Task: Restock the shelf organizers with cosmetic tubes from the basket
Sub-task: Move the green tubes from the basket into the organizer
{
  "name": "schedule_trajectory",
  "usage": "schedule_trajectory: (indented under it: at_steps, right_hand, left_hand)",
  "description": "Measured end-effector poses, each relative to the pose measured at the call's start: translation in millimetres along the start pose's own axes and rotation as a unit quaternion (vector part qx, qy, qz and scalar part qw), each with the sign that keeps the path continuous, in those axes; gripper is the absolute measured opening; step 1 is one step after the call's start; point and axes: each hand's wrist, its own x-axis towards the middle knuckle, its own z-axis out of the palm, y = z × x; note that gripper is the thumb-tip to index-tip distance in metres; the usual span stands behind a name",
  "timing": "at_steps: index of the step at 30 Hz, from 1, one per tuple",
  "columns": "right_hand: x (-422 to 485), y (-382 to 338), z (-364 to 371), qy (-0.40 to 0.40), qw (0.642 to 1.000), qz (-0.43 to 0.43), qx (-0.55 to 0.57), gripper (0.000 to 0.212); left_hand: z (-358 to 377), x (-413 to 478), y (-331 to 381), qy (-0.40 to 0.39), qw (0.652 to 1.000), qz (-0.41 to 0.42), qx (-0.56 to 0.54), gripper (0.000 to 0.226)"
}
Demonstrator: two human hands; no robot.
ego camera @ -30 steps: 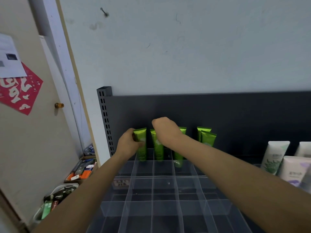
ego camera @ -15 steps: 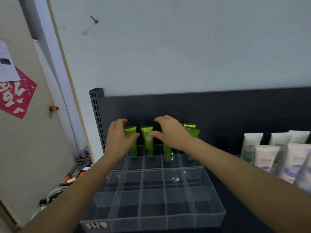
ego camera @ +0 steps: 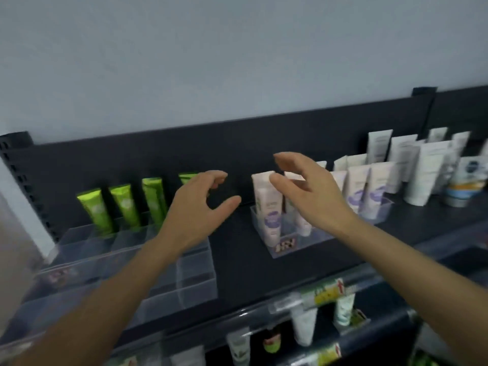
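Head view: half a second ago both hands were at the green tubes (ego camera: pixel 124 204), and one second ago they gripped them. Now both have let go and the view has turned to the right along the shelf (ego camera: pixel 237 262). The left hand (ego camera: pixel 195 207) hangs in the air with fingers loosely curved and the thumb apart, holding nothing. The right hand (ego camera: pixel 309 191) is spread and empty too, in front of the white tubes (ego camera: pixel 269 207).

The green tubes stand upright in the back row of the clear organizer (ego camera: pixel 190 276) near the left end of the shelf, against the back panel (ego camera: pixel 184 149). I judge this batch as placed; many front compartments are still without tubes, so more must come. The basket is not in view.

A second organizer (ego camera: pixel 295 247) with white tubes sits near the middle of the shelf. Tall white tubes (ego camera: pixel 422 175) crowd the right end. The lower shelf (ego camera: pixel 303 328) carries more tubes. Nothing blocks the free compartments.
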Motion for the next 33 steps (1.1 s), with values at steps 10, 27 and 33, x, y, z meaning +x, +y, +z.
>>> schedule_trajectory:
  at_steps: [10,27,33]
  right_hand:
    - [-131,116,-171,0.086,0.976,0.167,-0.113,0.037]
    - [-417,298,-290,-0.037,0.753,0.619,-0.220,0.021]
    - [-465,330,-282,-0.093,0.705,0.675,-0.197,0.016]
  left_hand:
    - [192,-10,168,-0.199,0.963,0.116,-0.139,0.046]
    - [459,-123,247,-0.539,0.835,0.091,-0.066,0.037]
    - [527,-169,237,-0.595,0.799,0.081,0.000,0.030]
